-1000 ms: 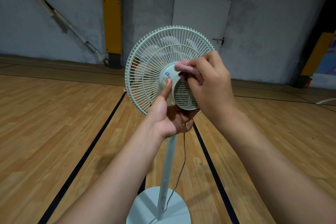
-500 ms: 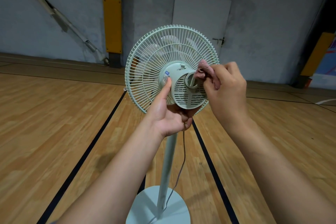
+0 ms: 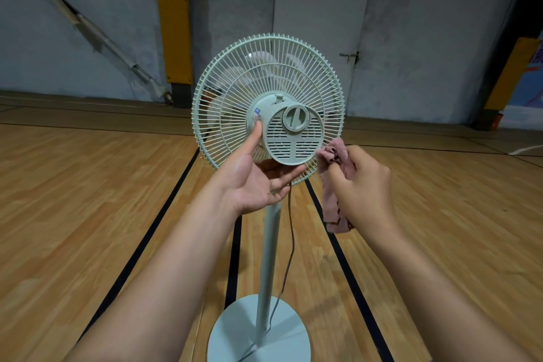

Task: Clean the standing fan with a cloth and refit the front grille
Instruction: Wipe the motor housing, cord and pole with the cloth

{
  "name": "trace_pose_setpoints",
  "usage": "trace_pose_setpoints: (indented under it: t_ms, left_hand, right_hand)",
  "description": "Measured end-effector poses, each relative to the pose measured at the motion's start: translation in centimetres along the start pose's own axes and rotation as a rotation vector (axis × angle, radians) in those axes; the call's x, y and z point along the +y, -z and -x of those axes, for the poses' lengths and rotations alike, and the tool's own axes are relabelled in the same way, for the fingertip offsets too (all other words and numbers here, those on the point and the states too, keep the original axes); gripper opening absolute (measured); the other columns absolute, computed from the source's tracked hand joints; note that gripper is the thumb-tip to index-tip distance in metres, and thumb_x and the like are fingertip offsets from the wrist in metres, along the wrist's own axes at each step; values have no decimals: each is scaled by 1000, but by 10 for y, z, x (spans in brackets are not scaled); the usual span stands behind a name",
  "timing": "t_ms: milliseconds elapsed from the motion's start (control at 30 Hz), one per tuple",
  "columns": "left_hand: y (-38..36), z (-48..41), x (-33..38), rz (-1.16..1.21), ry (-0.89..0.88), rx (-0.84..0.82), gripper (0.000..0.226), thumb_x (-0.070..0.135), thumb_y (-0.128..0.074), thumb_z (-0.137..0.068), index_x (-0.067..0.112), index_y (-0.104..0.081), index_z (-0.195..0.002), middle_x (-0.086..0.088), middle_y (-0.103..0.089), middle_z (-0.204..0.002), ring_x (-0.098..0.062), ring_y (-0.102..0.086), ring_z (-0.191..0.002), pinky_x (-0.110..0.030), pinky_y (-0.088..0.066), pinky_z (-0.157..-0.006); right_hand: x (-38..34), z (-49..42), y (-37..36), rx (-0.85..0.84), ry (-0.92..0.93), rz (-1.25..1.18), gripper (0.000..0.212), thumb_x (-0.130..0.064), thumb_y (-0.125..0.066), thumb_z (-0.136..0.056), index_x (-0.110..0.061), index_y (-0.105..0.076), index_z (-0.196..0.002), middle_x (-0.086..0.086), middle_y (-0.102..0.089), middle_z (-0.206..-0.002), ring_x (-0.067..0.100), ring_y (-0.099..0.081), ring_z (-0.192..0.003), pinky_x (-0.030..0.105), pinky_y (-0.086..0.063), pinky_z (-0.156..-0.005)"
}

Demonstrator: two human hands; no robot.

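Currently you stand behind the standing fan (image 3: 273, 214), facing the motor housing (image 3: 289, 132) and the rear grille (image 3: 264, 73). Your left hand (image 3: 255, 182) cups the housing from below, thumb laid up its left side and fingers stretched flat under it: a supporting hold, nothing clenched. Your right hand (image 3: 363, 185) has its grip curled tight round the pink cloth (image 3: 335, 182), a tail of which hangs below the fist; the cloth sits just right of the housing, near the grille's lower rim, and whether it touches the wires cannot be told. The knob (image 3: 295, 118) on the housing back and the vent slots below it lie up and left of that grip. Judgement: the step in hand is wiping the rear of the head. To do it well, keep the left palm bracing the housing so the pole does not rock on its round base (image 3: 258, 329) on the wooden floor (image 3: 88, 214). Bunch the hanging tail into the fist first; loose fabric may snag in grille wires or slots. Work the slots along their length, then go round the knob's collar with a fingertip behind the cloth. Mind the cord (image 3: 289, 244) hanging just left of the cloth hand. The front grille's state cannot be read from this side.
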State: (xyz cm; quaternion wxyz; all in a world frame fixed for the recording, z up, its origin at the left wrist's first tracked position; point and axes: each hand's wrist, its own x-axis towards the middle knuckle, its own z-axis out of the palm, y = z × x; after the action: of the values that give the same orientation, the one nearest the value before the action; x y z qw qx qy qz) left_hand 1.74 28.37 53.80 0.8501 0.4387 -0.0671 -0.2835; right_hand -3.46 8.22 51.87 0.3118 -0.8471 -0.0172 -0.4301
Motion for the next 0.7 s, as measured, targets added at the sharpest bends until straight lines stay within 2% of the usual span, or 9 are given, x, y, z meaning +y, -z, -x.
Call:
trace_pose_setpoints:
  t_ms: [33,100,200,300,367,467,567,633,700]
  left_hand:
    - [3,1,1,-17,-2,7,88,82,-60,-88,14,-59,-143,-8,-75,-132,-25,-76,-114,-40,-39,-113]
    - [10,1,1,-50,-8,41,80,76,-62,-91,11,-63,-139,-7,-75,-130,-24,-76,-113,-41,-39,-116]
    - [24,1,0,-96,-19,102,58,61,-63,-98,10,-68,-126,-7,-78,-124,-22,-78,-108,-41,-46,-105]
    - [41,-3,-5,-171,-35,214,36,46,-56,-106,15,-71,-116,-6,-82,-112,-20,-81,-97,-41,-49,-97]
    - [53,-8,-13,-320,-64,336,29,37,-51,-110,17,-70,-118,-2,-82,-101,-18,-81,-90,-38,-50,-86]
    - [71,-14,-28,-618,-123,465,25,24,-52,-110,12,-69,-123,3,-78,-90,-15,-77,-85,-29,-48,-70]
    - [81,-23,-38,-840,-168,482,20,17,-55,-109,12,-68,-124,-2,-79,-104,-20,-76,-99,-32,-52,-80]
    - [81,-33,-46,-948,-180,453,20,21,-59,-109,12,-69,-124,-5,-77,-112,-21,-74,-107,-34,-55,-88]
    - [78,-42,-54,-1035,-180,393,22,27,-62,-108,13,-70,-124,-3,-76,-116,-19,-71,-111,-40,-56,-99]
  right_hand:
    - [5,5,-2,-27,-52,-47,17,-16,-61,-95,-14,-57,-79,1,-58,-72,10,-47,-64,31,-37,-59]
    - [13,14,-5,-79,-137,-133,17,-13,-59,-96,-21,-60,-81,-6,-61,-73,5,-51,-66,29,-40,-60]
    - [25,25,-11,-176,-280,-285,21,-4,-55,-98,-21,-67,-99,-7,-71,-92,9,-66,-87,30,-52,-74]
    - [40,38,-19,-264,-411,-341,20,-2,-54,-99,-17,-66,-100,-6,-71,-90,9,-68,-80,24,-52,-65]
    - [47,48,-23,-384,-489,-416,16,-8,-53,-104,-7,-66,-96,-1,-72,-84,14,-68,-78,23,-55,-61]
    - [52,57,-30,-688,-481,-453,50,-34,-47,-110,-14,-73,-71,15,-73,-77,24,-68,-76,44,-60,-77]
    - [55,67,-45,-890,-507,-362,69,-55,-42,-110,-10,-73,-66,9,-69,-59,21,-66,-55,36,-59,-70]
    - [59,77,-62,-912,-574,-290,58,-46,-54,-108,-9,-70,-67,3,-63,-53,15,-56,-44,29,-48,-56]
    - [63,87,-83,-938,-538,-204,38,-34,-62,-105,-16,-68,-72,-3,-59,-56,11,-51,-47,26,-42,-55]
